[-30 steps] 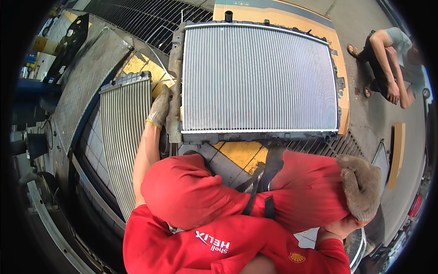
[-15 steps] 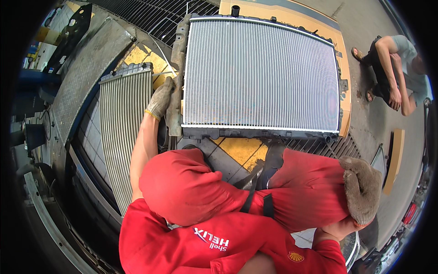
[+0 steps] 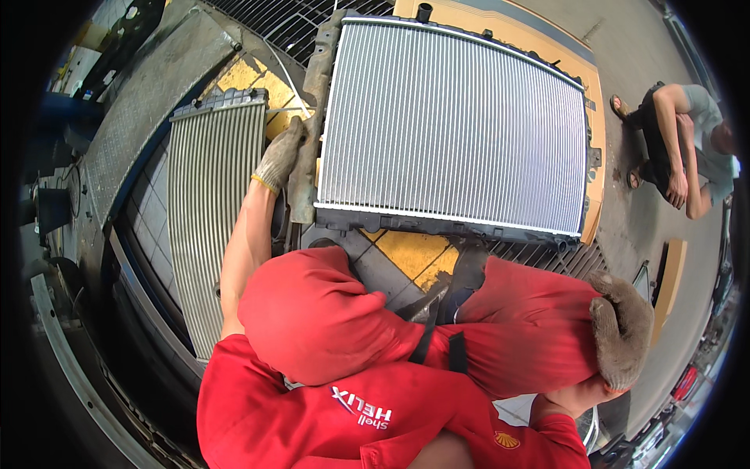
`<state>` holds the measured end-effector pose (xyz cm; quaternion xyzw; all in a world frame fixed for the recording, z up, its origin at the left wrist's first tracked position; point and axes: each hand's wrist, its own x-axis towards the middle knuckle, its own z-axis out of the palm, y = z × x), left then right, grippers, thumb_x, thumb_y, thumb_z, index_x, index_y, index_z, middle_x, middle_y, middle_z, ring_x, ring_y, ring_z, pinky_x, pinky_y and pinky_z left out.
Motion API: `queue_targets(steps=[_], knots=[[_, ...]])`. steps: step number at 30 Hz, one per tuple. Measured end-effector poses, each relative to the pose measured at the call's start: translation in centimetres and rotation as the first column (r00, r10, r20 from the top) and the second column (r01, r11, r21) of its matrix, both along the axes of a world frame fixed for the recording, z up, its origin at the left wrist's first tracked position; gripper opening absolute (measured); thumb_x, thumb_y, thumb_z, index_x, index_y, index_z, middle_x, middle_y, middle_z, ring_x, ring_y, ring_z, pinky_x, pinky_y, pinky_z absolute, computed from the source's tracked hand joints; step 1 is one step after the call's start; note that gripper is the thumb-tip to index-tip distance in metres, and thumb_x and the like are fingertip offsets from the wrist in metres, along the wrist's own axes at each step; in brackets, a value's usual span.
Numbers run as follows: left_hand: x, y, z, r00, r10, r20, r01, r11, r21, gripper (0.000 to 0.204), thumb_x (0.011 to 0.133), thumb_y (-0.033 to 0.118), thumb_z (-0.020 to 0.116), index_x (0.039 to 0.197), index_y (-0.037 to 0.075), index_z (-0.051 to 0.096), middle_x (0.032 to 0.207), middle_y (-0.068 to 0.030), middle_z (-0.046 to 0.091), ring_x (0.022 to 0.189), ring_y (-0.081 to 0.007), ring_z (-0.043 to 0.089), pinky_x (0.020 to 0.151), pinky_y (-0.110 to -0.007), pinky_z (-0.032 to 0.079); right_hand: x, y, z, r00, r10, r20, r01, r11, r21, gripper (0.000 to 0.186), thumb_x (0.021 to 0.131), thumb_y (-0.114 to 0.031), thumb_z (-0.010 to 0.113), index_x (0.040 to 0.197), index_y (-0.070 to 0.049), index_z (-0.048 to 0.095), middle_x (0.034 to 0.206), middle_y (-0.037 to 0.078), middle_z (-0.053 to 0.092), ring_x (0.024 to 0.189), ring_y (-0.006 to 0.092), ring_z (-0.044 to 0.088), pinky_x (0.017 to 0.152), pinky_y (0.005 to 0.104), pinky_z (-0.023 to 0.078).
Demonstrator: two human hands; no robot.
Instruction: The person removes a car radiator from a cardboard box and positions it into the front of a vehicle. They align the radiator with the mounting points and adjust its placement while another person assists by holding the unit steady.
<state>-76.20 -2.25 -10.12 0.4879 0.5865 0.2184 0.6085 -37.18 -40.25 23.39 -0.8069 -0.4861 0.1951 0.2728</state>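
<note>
The radiator (image 3: 457, 129) sits straight ahead of you, backed by flattened cardboard (image 3: 461, 14); whether it lies level or leans, you cannot tell. Its core looks fragile: thin fins likely to crush under a thumb, so keep your palms off that silvery face. Judge it stiff as a whole, bulky and moderately heavy, better taken with two hands. The dark end tanks (image 3: 437, 227) along the near and far edges look sturdier to hold, though smooth plastic may slip.

At its left side is a grey metal bar (image 3: 305, 176), probably rigid and rough enough for a glove to bite. Your gloved left hand (image 3: 281, 156) is against that bar's outer edge; its fingertips are partly hidden, so how firmly it closes cannot be told. Your gloved right hand (image 3: 621, 328) is loosely curled at your right knee (image 3: 586, 313), nothing visible in it; how far its fingers close is unclear.

Farther left stands or leans a duller finned core (image 3: 215, 203). On the right, another person (image 3: 691, 141) crouches, arms crossed.
</note>
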Motion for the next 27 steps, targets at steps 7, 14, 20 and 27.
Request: queue_targets(steps=[7, 14, 20, 27], knots=[[-0.1, 0.2, -0.4, 0.998, 0.006, 0.062, -0.003, 0.999, -0.047, 0.084, 0.109, 0.066, 0.057, 0.144, -0.009, 0.065, 0.13, -0.0176, 0.072, 0.115, -0.019, 0.065, 0.1, -0.03, 0.053, 2.1, 2.0, 0.9, 0.971, -0.094, -0.222, 0.042, 0.973, -0.225, 0.021, 0.09, -0.002, 0.076, 0.109, 0.005, 0.074, 0.092, 0.007, 0.074, 0.08, 0.0134, 0.068, 0.075, 0.0284, 0.054], [-0.1, 0.0, -0.6, 0.978, -0.132, 0.16, 0.12, 0.99, 0.077, 0.074, 0.11, 0.054, 0.059, 0.144, -0.012, 0.065, 0.136, -0.0236, 0.073, 0.122, -0.0242, 0.069, 0.109, -0.033, 0.052, 1.8, 11.0, 0.4, 0.921, -0.101, -0.376, -0.005, 0.962, -0.271, 0.033, 0.095, -0.001, 0.075, 0.126, 0.005, 0.07, 0.109, 0.008, 0.071, 0.093, 0.0169, 0.072, 0.085, 0.0317, 0.059], [-0.2, -0.3, -1.4, 0.963, -0.197, 0.184, 0.178, 0.977, 0.116, 0.067, 0.114, 0.047, 0.058, 0.152, -0.008, 0.061, 0.145, -0.021, 0.07, 0.131, -0.0222, 0.065, 0.116, -0.033, 0.047, -0.9, 27.6, -2.7, 0.936, 0.251, -0.247, -0.307, 0.924, -0.227, 0.03, 0.108, -0.012, 0.069, 0.133, 0.004, 0.074, 0.114, 0.011, 0.075, 0.102, 0.0189, 0.073, 0.093, 0.0317, 0.059], [-0.1, -1.0, 0.5, 0.972, -0.164, 0.167, 0.165, 0.986, 0.011, 0.068, 0.112, 0.051, 0.054, 0.153, -0.003, 0.061, 0.155, -0.0259, 0.063, 0.146, -0.0358, 0.06, 0.123, -0.039, 0.045, -5.0, 50.4, -8.2, 0.8, 0.579, 0.155, -0.549, 0.812, -0.201, 0.046, 0.11, -0.034, 0.068, 0.142, -0.002, 0.072, 0.134, 0.015, 0.078, 0.127, 0.022, 0.072, 0.113, 0.034, 0.054]])
